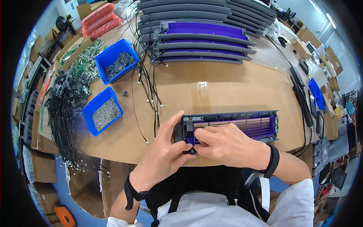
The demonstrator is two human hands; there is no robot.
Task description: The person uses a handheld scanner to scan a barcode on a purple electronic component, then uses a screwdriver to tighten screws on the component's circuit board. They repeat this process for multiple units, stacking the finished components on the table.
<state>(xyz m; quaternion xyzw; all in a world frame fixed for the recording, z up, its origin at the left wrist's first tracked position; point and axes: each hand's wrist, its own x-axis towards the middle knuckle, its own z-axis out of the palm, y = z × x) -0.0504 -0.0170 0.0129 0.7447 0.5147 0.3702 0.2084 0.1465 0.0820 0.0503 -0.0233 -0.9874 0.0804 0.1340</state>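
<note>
A long grey plastic frame with a purple slatted grille (261,128) lies on the cardboard in front of me. My left hand (162,155) grips its left end, one finger reaching up to the far corner and the thumb low by the near corner. Over the frame's left part, my right hand (223,142) is closed, its fingertips pressed together at the near left corner beside my left fingers. Whatever those fingertips pinch is hidden. A small green circuit board (276,125) shows at the frame's right end.
Similar grey and purple frames (206,45) are stacked at the far side. To the left stand a blue bin of grey parts (99,62), a blue bin of screws (87,117), loose black cables (62,109) and green circuit boards (85,55). A black power tool (300,100) lies right.
</note>
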